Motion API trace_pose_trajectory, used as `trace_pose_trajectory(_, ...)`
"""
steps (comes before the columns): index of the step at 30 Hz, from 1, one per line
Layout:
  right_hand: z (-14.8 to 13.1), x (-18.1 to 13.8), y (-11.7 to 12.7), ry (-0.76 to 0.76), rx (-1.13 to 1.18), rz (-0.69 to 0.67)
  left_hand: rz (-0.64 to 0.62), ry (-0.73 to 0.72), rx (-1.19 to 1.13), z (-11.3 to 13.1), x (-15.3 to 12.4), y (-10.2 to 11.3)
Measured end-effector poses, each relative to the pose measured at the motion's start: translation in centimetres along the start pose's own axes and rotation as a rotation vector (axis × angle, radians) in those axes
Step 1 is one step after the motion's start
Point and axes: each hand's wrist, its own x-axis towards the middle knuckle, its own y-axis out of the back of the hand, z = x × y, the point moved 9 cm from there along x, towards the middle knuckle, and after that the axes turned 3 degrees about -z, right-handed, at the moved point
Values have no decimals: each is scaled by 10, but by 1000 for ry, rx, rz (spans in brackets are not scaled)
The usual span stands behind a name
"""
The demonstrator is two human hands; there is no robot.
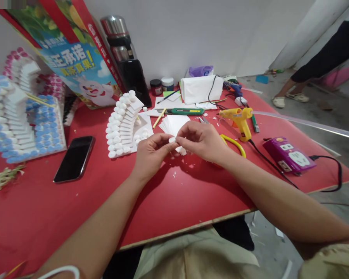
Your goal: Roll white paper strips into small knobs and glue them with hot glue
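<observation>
Both hands meet over the middle of the red table, pinching a small white rounded piece (172, 140) between their fingertips. My left hand (149, 155) grips it from the left with thumb and forefinger. On its other side, the closed fingertips of my right hand (203, 141) touch it. Just left of my hands stands a white curved stair model (125, 126), edged with similar white pieces. Beneath and behind my fingers lies a fanned stack of white paper pieces (174, 122). Yellow-handled scissors or pliers (234, 143) are partly hidden by my right hand.
A yellow glue gun (240, 120) and a purple power socket (291, 155) with cords are at right. A green utility knife (187, 111) lies behind my hands. At left are a phone (74, 159) and a blue-and-white model (26, 120). Another person's legs (317, 62) show beyond.
</observation>
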Motion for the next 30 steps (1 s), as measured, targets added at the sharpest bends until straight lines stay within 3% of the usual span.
trace_pose_trajectory(5,-2,0,4,22,-160,41,-63,89,-82,-9,-1,-7)
trace_pose_trajectory(9,-20,1,15,37,-358,64,-60,97,-100,-10,0,-7)
trace_pose_trajectory(12,-36,-1,17,-15,-661,-13,-33,84,-100,-8,0,-3)
trace_pose_trajectory(14,-33,-11,21,-156,-910,-109,-21,79,-107,-8,0,-2)
trace_pose_trajectory(16,-20,-32,36,-353,-1095,-168,-15,79,-117,-8,0,-1)
trace_pose_trajectory(20,4,-80,104,-638,-1302,134,-22,81,-163,-9,0,-3)
trace_pose_trajectory(22,18,-91,130,-671,-1380,216,-20,84,-202,-10,1,-4)
trace_pose_trajectory(24,33,-91,148,-671,-1320,272,-15,87,-222,-11,1,-3)
trace_pose_trajectory(27,55,-76,158,-605,-1038,298,-16,96,-227,-13,1,-1)
trace_pose_trajectory(30,67,-62,157,-415,-637,383,-2,95,-252,-15,2,5)
